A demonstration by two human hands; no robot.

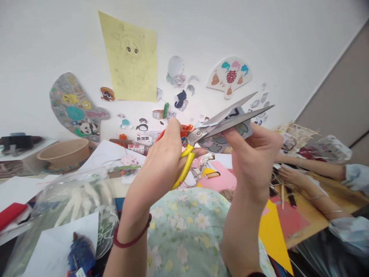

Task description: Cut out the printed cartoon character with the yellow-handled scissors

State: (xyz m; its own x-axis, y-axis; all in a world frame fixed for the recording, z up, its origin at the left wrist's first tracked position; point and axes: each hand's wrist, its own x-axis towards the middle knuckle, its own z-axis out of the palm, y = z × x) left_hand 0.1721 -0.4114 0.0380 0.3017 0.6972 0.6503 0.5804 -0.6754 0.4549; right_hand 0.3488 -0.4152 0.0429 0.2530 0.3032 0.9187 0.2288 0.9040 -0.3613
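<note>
My left hand (164, 159) is closed round the handles of a pair of scissors (198, 134), one handle yellow and the other orange-red. The metal blades point up and to the right and stand apart. Between them lies a grey printed paper cutout (220, 142) with a dark mark near its upper part. My right hand (252, 154) pinches this cutout at its right side, close to the lower blade. Both hands are raised in front of the white wall, above a flowered cloth (187, 227).
Behind are wall drawings, including a yellow sheet (135, 69). On the left are a tan bowl (65, 154), a plastic bag (72, 204) and a blue object (81, 254). At right, another person's hands (294, 177) work beside wooden sticks (300, 132).
</note>
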